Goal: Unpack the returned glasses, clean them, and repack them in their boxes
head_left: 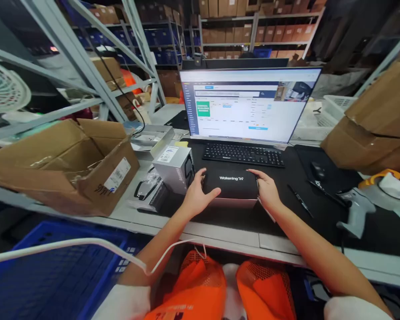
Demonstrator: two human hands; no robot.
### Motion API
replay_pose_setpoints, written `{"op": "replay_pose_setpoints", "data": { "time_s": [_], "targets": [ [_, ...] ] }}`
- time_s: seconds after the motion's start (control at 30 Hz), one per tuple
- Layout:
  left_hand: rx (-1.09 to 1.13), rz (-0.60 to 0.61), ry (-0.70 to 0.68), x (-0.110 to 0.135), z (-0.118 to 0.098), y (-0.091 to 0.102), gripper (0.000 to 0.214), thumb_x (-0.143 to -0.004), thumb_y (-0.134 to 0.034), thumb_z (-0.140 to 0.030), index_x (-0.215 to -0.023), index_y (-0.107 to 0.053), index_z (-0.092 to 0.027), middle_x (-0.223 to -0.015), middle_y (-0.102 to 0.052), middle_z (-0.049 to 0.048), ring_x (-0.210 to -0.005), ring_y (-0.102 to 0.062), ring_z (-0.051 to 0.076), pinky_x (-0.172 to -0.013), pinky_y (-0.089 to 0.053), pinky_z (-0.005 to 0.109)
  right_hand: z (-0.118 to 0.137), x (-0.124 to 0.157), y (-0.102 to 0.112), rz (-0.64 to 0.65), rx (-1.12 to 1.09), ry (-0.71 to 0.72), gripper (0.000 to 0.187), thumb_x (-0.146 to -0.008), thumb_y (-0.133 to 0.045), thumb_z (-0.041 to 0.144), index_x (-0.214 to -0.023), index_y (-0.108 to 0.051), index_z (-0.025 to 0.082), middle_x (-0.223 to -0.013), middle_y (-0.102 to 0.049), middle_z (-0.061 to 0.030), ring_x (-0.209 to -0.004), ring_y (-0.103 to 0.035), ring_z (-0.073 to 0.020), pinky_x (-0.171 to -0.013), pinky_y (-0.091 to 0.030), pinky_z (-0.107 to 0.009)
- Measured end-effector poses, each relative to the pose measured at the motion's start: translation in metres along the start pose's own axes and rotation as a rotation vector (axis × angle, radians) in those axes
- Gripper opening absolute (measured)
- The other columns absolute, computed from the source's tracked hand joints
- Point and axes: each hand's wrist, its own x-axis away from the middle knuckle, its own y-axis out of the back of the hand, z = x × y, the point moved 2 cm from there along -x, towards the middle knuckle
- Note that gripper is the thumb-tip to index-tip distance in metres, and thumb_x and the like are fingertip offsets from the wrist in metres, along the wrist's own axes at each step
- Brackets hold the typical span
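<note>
A black case (231,181) with "Wakening" in white letters is at the front middle of the desk, with a pale box side (235,203) showing under its near edge. My left hand (200,195) grips its left end, thumb near the front edge. Around the right end curls my right hand (267,189), fingers on the top corner. A silver-grey product box (176,168) stands upright just left of my left hand. In front of that lies another grey box (151,193) with clear plastic wrap on top.
Behind the case are a keyboard (243,154) and a lit monitor (243,106). An open cardboard carton (120,186) is at left, above a blue crate (53,266). To the right lie a pen (300,201), a mouse (318,170), a barcode scanner (356,213) and a tape dispenser (383,186).
</note>
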Motion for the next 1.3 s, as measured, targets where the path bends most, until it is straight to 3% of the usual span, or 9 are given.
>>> {"op": "replay_pose_setpoints", "data": {
  "time_s": [0.17, 0.33, 0.5, 0.73, 0.83, 0.97, 1.13, 1.23, 1.3],
  "targets": [
    [-0.017, 0.029, -0.091, -0.004, 0.003, -0.004, 0.080, -0.095, -0.050, -0.058, -0.158, -0.027, -0.015, -0.156, -0.043, 0.0221, -0.148, -0.041, 0.034, -0.123, -0.028, 0.054, -0.016, -0.008, -0.002, -0.015, 0.005, -0.057, 0.030, -0.082, -0.047, 0.040, -0.095, -0.067, 0.021, -0.096, -0.075, -0.0054, -0.084, -0.068, -0.0237, -0.075, -0.054, -0.035],
    [0.055, 0.031, -0.093, -0.013, 0.016, -0.014, 0.061, -0.097, -0.049, -0.052, -0.146, -0.047, -0.016, -0.166, -0.027, 0.0191, -0.157, -0.022, 0.031, -0.127, -0.020, 0.052, -0.010, -0.013, 0.000, 0.014, 0.134, -0.010, 0.038, -0.090, -0.046, 0.055, -0.092, -0.068, 0.024, -0.105, -0.072, -0.0054, -0.105, -0.063, -0.0273, -0.097, -0.050, -0.041],
    [0.167, 0.135, -0.126, -0.016, 0.018, -0.014, 0.081, -0.095, -0.053, -0.042, -0.163, -0.014, -0.022, -0.168, -0.025, 0.0131, -0.159, -0.009, 0.027, -0.128, -0.012, 0.053, 0.003, -0.005, -0.007, 0.096, 0.247, -0.030, 0.050, -0.097, -0.034, 0.061, -0.102, -0.069, 0.026, -0.114, -0.071, -0.0059, -0.115, -0.062, -0.0270, -0.105, -0.047, -0.044],
    [0.181, 0.168, -0.219, -0.012, 0.008, -0.010, 0.077, -0.094, -0.053, -0.033, -0.163, -0.020, -0.023, -0.167, -0.027, 0.0094, -0.156, -0.026, 0.023, -0.129, -0.017, 0.045, 0.002, -0.008, -0.010, 0.186, 0.422, 0.041, 0.043, -0.099, -0.039, 0.051, -0.120, -0.065, 0.025, -0.126, -0.069, -0.0088, -0.122, -0.062, -0.0275, -0.109, -0.045, -0.050],
    [0.203, 0.088, -0.209, -0.012, 0.014, -0.012, 0.064, -0.092, -0.049, -0.027, -0.155, -0.040, -0.019, -0.169, -0.023, 0.0076, -0.157, -0.020, 0.022, -0.130, -0.017, 0.043, 0.006, -0.016, -0.004, 0.305, 0.617, 0.080, 0.036, -0.099, -0.040, 0.038, -0.115, -0.069, 0.024, -0.118, -0.073, -0.0094, -0.113, -0.067, -0.0279, -0.104, -0.049, -0.050],
    [0.232, 0.005, -0.107, -0.020, 0.028, -0.013, 0.052, -0.091, -0.042, -0.021, -0.139, -0.060, -0.017, -0.159, -0.044, 0.0087, -0.149, -0.040, 0.022, -0.128, -0.025, 0.044, 0.034, -0.012, -0.013, 0.357, 0.968, 0.385, 0.038, -0.099, -0.044, 0.033, -0.124, -0.068, 0.018, -0.140, -0.061, -0.0178, -0.134, -0.053, -0.0346, -0.112, -0.038, -0.061],
    [0.166, -0.006, -0.094, -0.030, 0.031, -0.010, 0.048, -0.090, -0.043, -0.017, -0.132, -0.065, -0.013, -0.139, -0.066, 0.0116, -0.131, -0.061, 0.024, -0.120, -0.042, 0.045, 0.052, 0.010, -0.052, 0.716, 1.184, 0.531, 0.085, -0.084, -0.068, 0.062, -0.156, -0.040, 0.025, -0.162, -0.034, -0.0214, -0.146, -0.036, -0.0454, -0.113, -0.024, -0.076],
    [0.078, -0.138, -0.241, -0.012, 0.023, 0.000, 0.041, -0.092, -0.045, -0.016, -0.126, -0.068, -0.017, -0.133, -0.069, 0.0115, -0.124, -0.065, 0.024, -0.114, -0.049, 0.045, 0.049, 0.016, -0.062, 0.750, 1.204, 0.548, 0.090, -0.080, -0.074, 0.060, -0.156, -0.041, 0.026, -0.154, -0.045, -0.0226, -0.139, -0.044, -0.0429, -0.112, -0.033, -0.067],
    [-0.039, -0.386, -0.468, 0.007, 0.017, 0.015, 0.035, -0.091, -0.052, -0.017, -0.123, -0.068, -0.022, -0.137, -0.065, 0.0102, -0.131, -0.060, 0.025, -0.115, -0.046, 0.047, 0.047, 0.017, -0.060, 0.726, 1.177, 0.570, 0.084, -0.081, -0.074, 0.057, -0.154, -0.045, 0.027, -0.149, -0.050, -0.0214, -0.136, -0.048, -0.0403, -0.110, -0.038, -0.061]
  ]
}}
